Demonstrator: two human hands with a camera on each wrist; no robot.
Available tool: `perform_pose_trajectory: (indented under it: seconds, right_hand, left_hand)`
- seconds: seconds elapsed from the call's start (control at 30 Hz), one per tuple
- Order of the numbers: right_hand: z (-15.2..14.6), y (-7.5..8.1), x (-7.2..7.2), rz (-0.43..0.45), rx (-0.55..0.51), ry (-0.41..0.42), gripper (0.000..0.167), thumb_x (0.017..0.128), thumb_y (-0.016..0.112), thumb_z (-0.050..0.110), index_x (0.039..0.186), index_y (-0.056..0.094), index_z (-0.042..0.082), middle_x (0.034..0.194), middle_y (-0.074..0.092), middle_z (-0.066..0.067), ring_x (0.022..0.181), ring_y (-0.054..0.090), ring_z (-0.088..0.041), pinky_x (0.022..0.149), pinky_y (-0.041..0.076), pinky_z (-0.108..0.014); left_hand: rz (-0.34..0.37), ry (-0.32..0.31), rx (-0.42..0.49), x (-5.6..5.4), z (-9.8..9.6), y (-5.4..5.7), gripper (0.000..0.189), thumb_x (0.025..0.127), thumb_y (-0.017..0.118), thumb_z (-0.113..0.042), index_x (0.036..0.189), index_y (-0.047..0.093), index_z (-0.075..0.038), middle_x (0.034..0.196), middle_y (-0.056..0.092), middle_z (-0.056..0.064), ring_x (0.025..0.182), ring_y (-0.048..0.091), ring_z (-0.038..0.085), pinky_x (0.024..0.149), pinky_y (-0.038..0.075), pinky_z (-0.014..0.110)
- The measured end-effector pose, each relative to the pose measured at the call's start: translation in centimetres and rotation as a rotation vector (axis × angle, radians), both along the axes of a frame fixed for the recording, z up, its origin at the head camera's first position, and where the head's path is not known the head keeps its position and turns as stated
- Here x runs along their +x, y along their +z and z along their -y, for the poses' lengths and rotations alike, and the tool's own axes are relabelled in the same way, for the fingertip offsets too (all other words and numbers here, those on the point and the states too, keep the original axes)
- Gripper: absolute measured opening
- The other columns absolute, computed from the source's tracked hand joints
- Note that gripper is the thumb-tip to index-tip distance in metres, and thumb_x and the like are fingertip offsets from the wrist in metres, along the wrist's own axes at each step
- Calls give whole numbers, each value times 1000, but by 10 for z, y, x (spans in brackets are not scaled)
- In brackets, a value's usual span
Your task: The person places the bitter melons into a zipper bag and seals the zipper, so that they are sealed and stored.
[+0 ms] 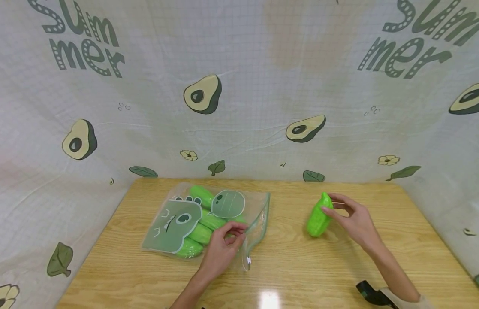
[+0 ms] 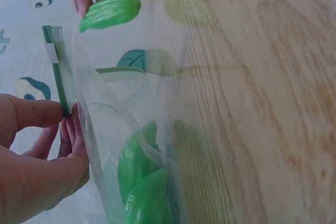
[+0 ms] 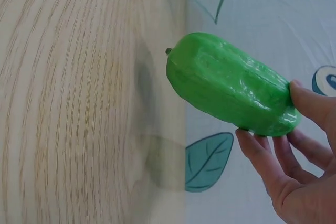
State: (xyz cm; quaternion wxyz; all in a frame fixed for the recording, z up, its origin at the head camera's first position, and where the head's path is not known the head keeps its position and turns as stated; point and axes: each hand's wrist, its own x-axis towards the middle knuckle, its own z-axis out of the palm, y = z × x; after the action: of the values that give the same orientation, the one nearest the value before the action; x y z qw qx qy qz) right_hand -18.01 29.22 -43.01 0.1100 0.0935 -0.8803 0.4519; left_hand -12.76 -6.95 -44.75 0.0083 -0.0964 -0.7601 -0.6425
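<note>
A clear zip bag [image 1: 162, 234] with a green cartoon monster print lies on the table at the left of the head view. Several glossy green papaya-like fruits [image 1: 200, 234] show through its plastic. My left hand [image 1: 223, 249] pinches the bag's zip edge between thumb and fingers; a white slider [image 2: 51, 53] sits along that edge in the left wrist view. To the right, my right hand [image 1: 355, 221] grips another green papaya-like fruit [image 3: 226, 85] by its tapered end. Its stemmed end points away from the palm, and the fruit is held above the table.
The light wooden table [image 1: 289, 266] runs back to a hanging cloth [image 1: 254, 107] printed with avocados and leaves. Cloth also rises on the left and right sides. A dark strap [image 1: 372, 295] is around my right wrist.
</note>
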Motion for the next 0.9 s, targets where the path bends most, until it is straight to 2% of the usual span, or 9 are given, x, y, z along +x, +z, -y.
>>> perform_pose_trajectory:
  seconds: [0.2,0.9]
  right_hand:
    - [8,1,-1,29,-82,22,50,97,74,20,140,58,1,141,56,-20,107,55,12,83,51,-10]
    - [35,-4,-6,87,-211,37,52,96,75,20,140,55,0,137,58,-19,110,59,3,89,51,-12]
  left_hand:
    - [4,9,1,0,-1,1,18,94,67,5,111,69,1,109,69,12,100,62,24,87,57,28]
    - [5,4,2,0,0,2,18,95,67,4,112,69,1,110,69,12,100,62,24,87,57,28]
